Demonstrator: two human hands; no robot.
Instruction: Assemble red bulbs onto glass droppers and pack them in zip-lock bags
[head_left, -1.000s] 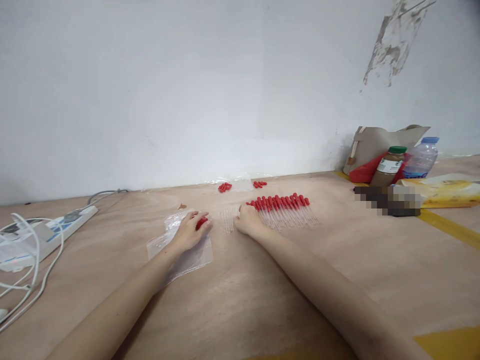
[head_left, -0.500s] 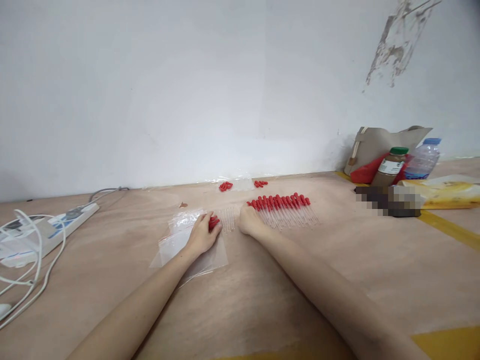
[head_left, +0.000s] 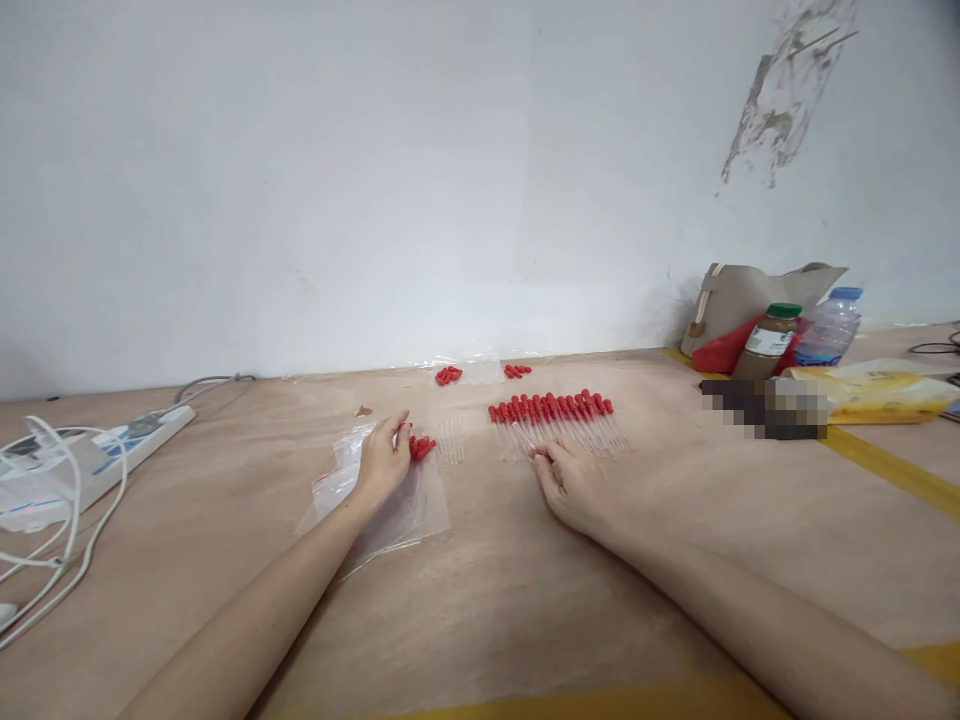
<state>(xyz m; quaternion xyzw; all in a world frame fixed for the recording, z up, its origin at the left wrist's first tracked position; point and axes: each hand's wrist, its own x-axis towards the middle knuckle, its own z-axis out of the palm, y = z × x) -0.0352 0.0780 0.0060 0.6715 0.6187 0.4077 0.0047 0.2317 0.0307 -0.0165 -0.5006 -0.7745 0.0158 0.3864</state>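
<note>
My left hand [head_left: 384, 458] is over the clear plastic bags [head_left: 397, 520], thumb and finger closed on a small red rubber bulb, mostly hidden. Beside those fingers lies a little pile of red rubber bulbs [head_left: 422, 447]. Several bare glass tubes [head_left: 451, 441] rest in a row to the right of the pile. Pinched in my right hand [head_left: 574, 485] is a thin clear glass tube [head_left: 523, 436], slanting up and to the left. It is in front of a row of glass droppers with red bulbs [head_left: 551, 408], laid side by side with their bulbs toward the wall.
Near the wall, more red bulbs [head_left: 448, 375] lie beside clear plastic [head_left: 480, 371]. A power strip [head_left: 142, 440] with white cables is at the left. To the right stand a grey bag [head_left: 724, 300], a green-capped bottle [head_left: 772, 340], a clear bottle [head_left: 829, 330] and a yellow packet [head_left: 877, 392].
My right hand has moved right from beside the bare tubes and now shows a glass tube in its fingers. My left hand has shifted slightly left and lifted off the bulb pile.
</note>
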